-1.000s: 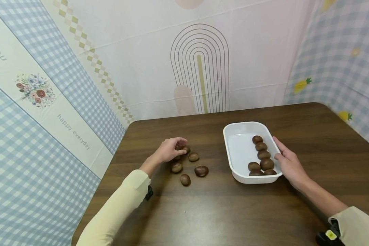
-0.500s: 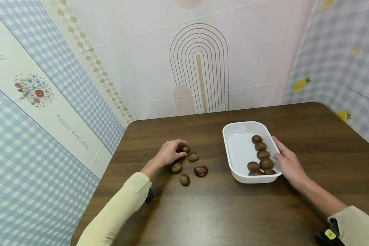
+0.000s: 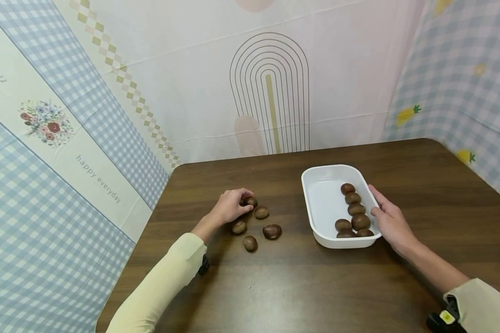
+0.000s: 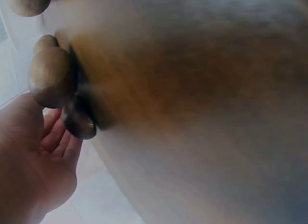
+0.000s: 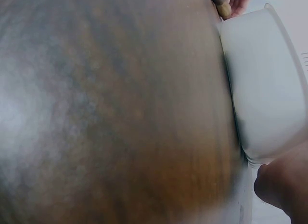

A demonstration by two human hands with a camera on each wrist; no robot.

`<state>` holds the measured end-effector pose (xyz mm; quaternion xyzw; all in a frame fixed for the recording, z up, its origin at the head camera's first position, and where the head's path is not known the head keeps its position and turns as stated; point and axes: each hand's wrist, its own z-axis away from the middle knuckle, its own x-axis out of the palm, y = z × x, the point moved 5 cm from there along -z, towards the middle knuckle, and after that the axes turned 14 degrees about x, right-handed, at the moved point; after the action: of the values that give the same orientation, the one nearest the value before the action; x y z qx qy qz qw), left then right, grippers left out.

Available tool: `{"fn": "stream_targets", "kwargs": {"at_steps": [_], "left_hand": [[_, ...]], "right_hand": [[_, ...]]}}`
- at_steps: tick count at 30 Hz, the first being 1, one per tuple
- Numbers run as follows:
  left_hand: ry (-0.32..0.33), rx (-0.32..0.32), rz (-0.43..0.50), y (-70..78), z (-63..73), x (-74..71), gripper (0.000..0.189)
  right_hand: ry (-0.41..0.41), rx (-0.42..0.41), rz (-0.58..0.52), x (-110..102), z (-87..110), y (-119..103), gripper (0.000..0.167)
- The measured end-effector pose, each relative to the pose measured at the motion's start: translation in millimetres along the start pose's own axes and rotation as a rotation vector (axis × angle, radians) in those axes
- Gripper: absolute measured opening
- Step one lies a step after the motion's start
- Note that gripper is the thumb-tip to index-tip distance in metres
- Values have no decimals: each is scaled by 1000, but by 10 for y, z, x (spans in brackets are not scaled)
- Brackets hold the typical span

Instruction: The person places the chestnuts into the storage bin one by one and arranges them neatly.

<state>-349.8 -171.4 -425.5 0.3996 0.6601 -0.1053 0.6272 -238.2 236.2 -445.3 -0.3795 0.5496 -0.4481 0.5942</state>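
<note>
On the left half of the table, my left hand curls its thumb and fingers round a brown chestnut. The palm and curled fingers hide part of what lies under them. Four-sided and white, a deep tray stands to the right, with several chestnuts in a line along its right side and near end. My right hand grips the tray's right wall, thumb at the rim. In the left wrist view, a dark chestnut sits against the fingers and a lighter one is by the thumb.
Loose chestnuts lie close to the left hand: one beside the fingertips, one below the palm, a larger shiny one and another nearer the front. A patterned cloth hangs behind the brown wooden table.
My left hand has lowered slightly and drawn its fingers closer round the chestnut; one chestnut seen by the palm earlier is now hidden. The right hand and tray stay put.
</note>
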Motion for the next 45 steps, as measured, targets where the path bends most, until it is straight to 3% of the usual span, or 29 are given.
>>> {"fn": "stream_targets", "kwargs": {"at_steps": [26, 34, 45], "left_hand": [[5, 96, 46, 385, -442, -273, 38], [12, 126, 68, 572, -596, -302, 38], [17, 171, 84, 755, -754, -291, 38]], "right_hand": [[22, 6, 22, -6, 32, -30, 65], [10, 37, 43, -3, 30, -28, 63], [18, -5, 3, 6, 37, -35, 64]]}}
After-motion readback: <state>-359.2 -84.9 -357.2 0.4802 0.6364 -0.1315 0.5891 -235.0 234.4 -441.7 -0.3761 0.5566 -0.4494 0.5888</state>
